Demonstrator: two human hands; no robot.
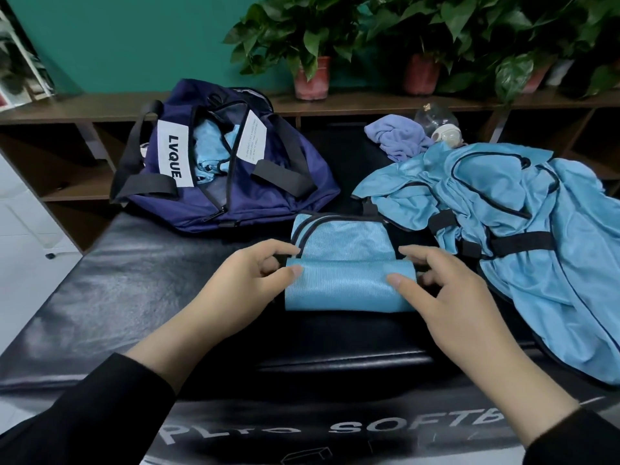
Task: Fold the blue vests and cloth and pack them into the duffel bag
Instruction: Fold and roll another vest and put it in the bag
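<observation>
A black padded mat (pixel 141 297) carries everything. Far left on it sits the navy duffel bag (pixel 231 169), unzipped, with light blue fabric already showing inside. To the right sprawls a heap of unfolded blue vests (pixel 523 229) with black straps, and behind that a crumpled lavender cloth (pixel 399 139) beside a clear bottle (pixel 436 120). In the middle, just before the bag, lies the half-folded vest (pixel 339 273), its near edge turned up into a thick band. The left hand (pixel 241 283) pinches that band's left end, thumb on top; the right hand (pixel 446 297) pinches the right end likewise. The fabric looks slippery, so I judge the fold may spring open or skew if one hand lets go early, and the black-trimmed far edge (pixel 302 229) could splay out
</observation>
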